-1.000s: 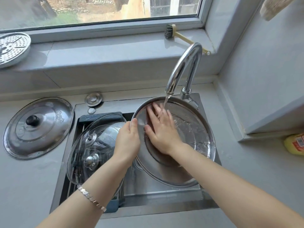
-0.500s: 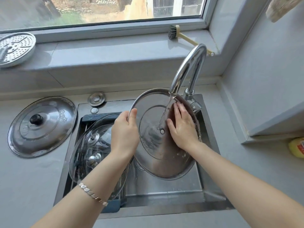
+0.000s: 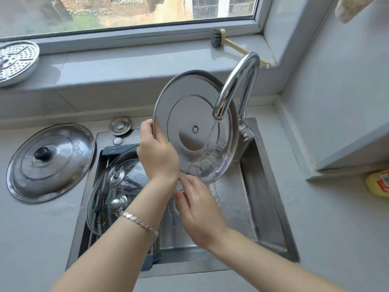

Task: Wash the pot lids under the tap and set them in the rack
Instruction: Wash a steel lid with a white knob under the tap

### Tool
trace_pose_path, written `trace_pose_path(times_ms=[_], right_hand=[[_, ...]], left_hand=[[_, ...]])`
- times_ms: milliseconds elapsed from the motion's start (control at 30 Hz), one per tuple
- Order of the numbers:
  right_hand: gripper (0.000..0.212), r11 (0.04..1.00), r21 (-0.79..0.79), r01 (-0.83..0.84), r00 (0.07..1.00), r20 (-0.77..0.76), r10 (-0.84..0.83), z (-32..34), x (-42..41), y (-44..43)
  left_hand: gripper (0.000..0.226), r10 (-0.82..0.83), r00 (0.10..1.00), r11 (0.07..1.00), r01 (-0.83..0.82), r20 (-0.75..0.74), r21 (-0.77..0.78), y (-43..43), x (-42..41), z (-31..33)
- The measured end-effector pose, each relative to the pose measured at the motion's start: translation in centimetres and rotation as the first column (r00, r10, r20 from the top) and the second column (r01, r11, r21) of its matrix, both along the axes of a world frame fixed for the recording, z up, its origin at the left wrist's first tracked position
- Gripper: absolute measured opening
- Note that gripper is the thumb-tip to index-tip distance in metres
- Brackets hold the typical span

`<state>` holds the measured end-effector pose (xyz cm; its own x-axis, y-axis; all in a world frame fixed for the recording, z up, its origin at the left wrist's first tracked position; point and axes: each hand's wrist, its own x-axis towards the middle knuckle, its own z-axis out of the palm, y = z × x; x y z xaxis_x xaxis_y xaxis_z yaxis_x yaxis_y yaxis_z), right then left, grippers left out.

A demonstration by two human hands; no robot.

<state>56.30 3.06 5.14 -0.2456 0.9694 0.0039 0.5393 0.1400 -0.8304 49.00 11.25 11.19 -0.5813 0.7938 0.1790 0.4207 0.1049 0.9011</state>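
Reaching in from the bottom edge, both forearms angle over the sink (image 3: pixel 263 186), the left one wearing a silver bracelet (image 3: pixel 139 221). The right hand (image 3: pixel 202 211) is nearest, its back to the camera and fingers pointing up at the bottom edge of the steel lid (image 3: pixel 189 114). The tips are tucked behind the left wrist, so honestly I can't tell if it's pinching the rim or only touching it.

Left of that, the rack (image 3: pixel 117 149) sits in the left part of the sink with two glass lids (image 3: pixel 126 171) leaning in it, knobs toward the camera.

The left hand (image 3: pixel 157 154) is a bit further up, fingers and thumb wrapped round the steel lid's left rim. It's holding the lid on edge over the sink, underside facing the camera, right under the tap (image 3: pixel 237 85). Water (image 3: pixel 210 140) hits the lower right of that face and spills off the bottom into the sink.

Out on the bench (image 3: pixel 31 239) to the left, apart from the sink, a black-knobbed lid (image 3: pixel 50 163) lies knob up. A yellow bottle (image 3: pixel 377 183) pokes in at the right edge. A small round sink plug (image 3: pixel 120 125) sits just behind the sink's back left corner.

Furthest back on the windowsill (image 3: pixel 126 66) there's a perforated steamer plate (image 3: pixel 16 62) on the far left and a dish brush (image 3: pixel 219 39) behind the tap.
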Motion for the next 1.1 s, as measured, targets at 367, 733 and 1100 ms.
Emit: trace_pose_path(times_ms=[367, 733, 1100], right_hand=[[0.052, 0.938, -0.229, 0.260, 0.945, 0.261, -0.198, -6.7, 7.7, 1.9], [0.025, 0.399, -0.832, 0.385, 0.908, 0.263, -0.327, -9.6, 11.8, 1.9], [0.029, 0.937, -0.029, 0.347, 0.758, 0.596, -0.263, 0.6, 16.0, 8.8]], left_hand=[[0.024, -0.331, 0.888, 0.881, 0.169, -0.320, -0.443, -1.4, -0.2, 2.1], [0.033, -0.519, 0.854, 0.442, 0.294, 0.025, -0.847, -0.5, 0.7, -1.6], [0.017, 0.330, 0.645, 0.505, 0.496, 0.689, -0.707, -5.3, 1.1, -8.1]])
